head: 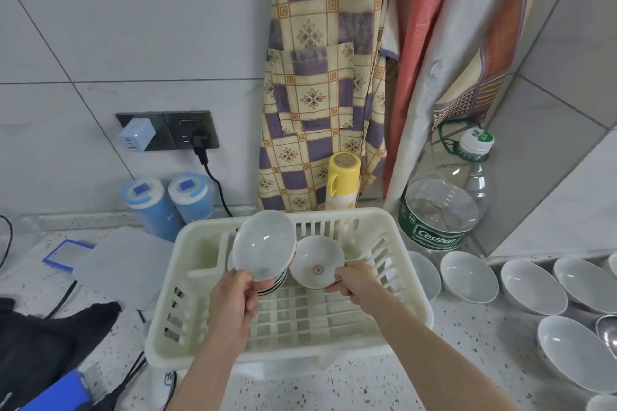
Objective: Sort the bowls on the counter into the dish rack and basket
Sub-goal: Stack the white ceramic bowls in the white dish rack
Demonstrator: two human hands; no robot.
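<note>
The left hand (233, 294) pinched the front bowl (263, 245) of a tilted stack; the right hand (354, 280) pinched a small bowl (316, 265) over the dish rack (173, 310). A loosened grip might topple the stack.

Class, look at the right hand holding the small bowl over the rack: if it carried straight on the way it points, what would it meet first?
The right hand points up-left with its small bowl. That bowl would probably first meet the stacked bowls gripped by the left hand; depth is unclear.
</note>
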